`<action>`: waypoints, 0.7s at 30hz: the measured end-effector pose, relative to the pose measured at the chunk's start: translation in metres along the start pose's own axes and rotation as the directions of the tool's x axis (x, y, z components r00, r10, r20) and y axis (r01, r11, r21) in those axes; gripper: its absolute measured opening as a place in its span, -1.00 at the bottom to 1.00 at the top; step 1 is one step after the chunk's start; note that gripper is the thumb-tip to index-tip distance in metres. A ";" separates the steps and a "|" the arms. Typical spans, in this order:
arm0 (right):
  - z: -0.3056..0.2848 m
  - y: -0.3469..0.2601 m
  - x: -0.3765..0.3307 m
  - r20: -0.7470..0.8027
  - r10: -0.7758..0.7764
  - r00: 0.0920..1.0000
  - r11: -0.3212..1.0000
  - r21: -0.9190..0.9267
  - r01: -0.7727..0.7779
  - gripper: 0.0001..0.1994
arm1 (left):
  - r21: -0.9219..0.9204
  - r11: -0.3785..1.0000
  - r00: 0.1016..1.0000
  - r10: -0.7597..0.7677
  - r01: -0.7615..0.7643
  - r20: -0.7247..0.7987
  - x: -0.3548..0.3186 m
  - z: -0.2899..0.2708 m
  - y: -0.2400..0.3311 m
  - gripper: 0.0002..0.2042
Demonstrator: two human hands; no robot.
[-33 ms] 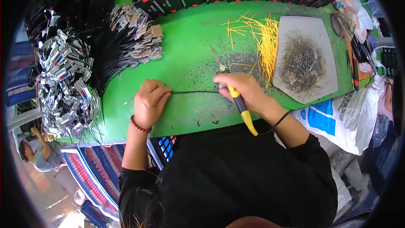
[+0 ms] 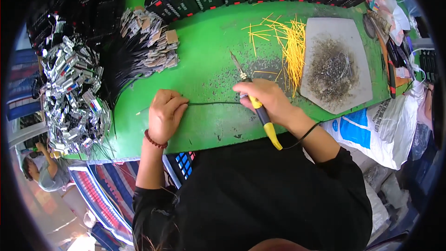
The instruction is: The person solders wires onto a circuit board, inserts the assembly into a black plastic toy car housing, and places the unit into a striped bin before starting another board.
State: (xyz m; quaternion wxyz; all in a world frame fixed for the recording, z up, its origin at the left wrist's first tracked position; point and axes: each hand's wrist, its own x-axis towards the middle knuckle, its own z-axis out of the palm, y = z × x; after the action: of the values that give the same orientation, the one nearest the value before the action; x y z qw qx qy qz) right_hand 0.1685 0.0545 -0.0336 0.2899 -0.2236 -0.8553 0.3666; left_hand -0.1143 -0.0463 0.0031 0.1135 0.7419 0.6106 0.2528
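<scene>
My left hand (image 2: 167, 112) pinches a black wire (image 2: 214, 103) between thumb and fingers; my right hand (image 2: 273, 100) curls snugly around a yellow-and-black soldering iron (image 2: 263, 117), its fingers meeting the wire too, though how they grip it I cannot tell. The wire spans the gap over the green table (image 2: 204, 132), seemingly to stay straight. The iron's tip points away, likely to spare my fingers. Yellow strips (image 2: 294, 60) and a debris-strewn board (image 2: 317, 25) lie right, probably for easy reach; metal parts (image 2: 76, 97) heap left.
</scene>
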 end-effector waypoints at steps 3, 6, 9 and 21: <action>-0.009 -0.004 0.001 -0.149 -0.041 0.988 0.971 -0.241 0.004 -0.59 | -0.011 0.999 0.994 -0.051 0.050 -0.093 0.006 0.005 0.011 -0.80; -0.029 0.005 -0.011 -0.472 -0.055 0.880 0.996 -0.089 0.015 -0.77 | -0.125 0.992 1.000 -0.014 0.011 -0.027 0.029 0.025 0.022 -0.81; -0.060 0.003 -0.052 -0.505 0.291 0.813 0.954 0.215 -0.208 -0.74 | -0.182 0.973 0.989 0.146 -0.139 0.025 0.071 0.048 0.055 -0.85; -0.126 0.012 -0.168 -0.776 0.463 0.428 0.886 0.409 -0.218 -0.51 | -0.039 0.954 0.951 0.300 -0.298 0.073 0.128 0.107 0.089 -0.87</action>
State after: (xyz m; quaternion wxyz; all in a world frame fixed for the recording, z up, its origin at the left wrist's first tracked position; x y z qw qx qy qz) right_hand 0.3768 0.0248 -0.0272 0.6181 -0.5065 -0.4807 0.3610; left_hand 0.0324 0.0717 -0.0146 0.1078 0.8334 0.4829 0.2463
